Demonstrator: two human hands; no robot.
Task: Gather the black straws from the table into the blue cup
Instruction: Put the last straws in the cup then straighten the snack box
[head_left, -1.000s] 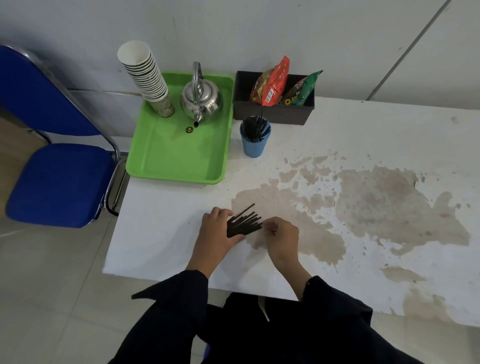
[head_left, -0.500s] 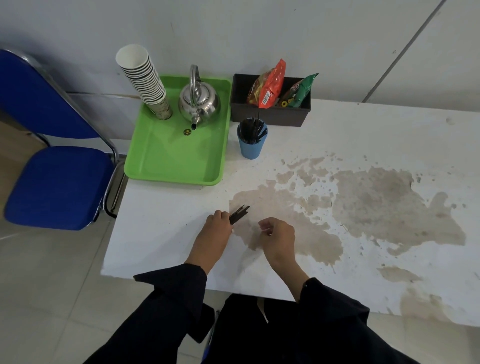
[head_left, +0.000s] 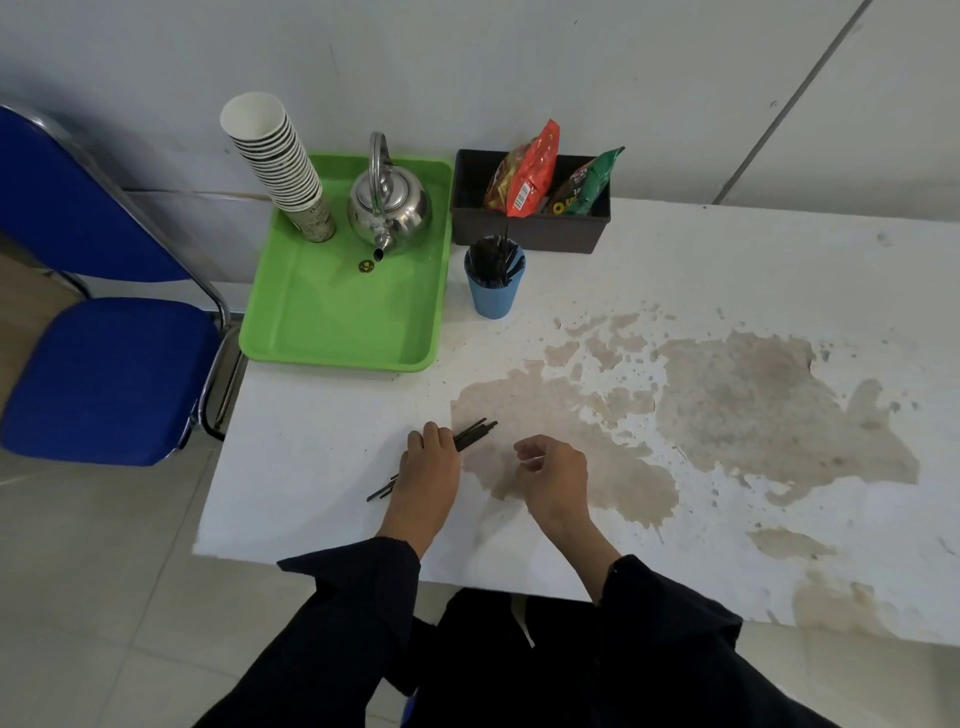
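Note:
My left hand (head_left: 428, 475) is closed around a bundle of black straws (head_left: 474, 434) near the table's front left. The straws stick out past my fingers toward the upper right, and their other ends show below my wrist at the left. My right hand (head_left: 553, 470) hovers just right of the bundle, fingers loosely curled, holding nothing. The blue cup (head_left: 493, 291) stands upright farther back, in front of the black box, with several black straws inside it.
A green tray (head_left: 337, 322) at the back left carries a steel kettle (head_left: 388, 205) and a stack of paper cups (head_left: 280, 166). A black box (head_left: 530, 228) of snack packets stands against the wall. The white table (head_left: 727, 270) is stained brown. A blue chair (head_left: 104, 374) stands left of it.
The fanned-out straws have been drawn into a tight bundle in my left hand. My right hand has let go of them and moved slightly right.

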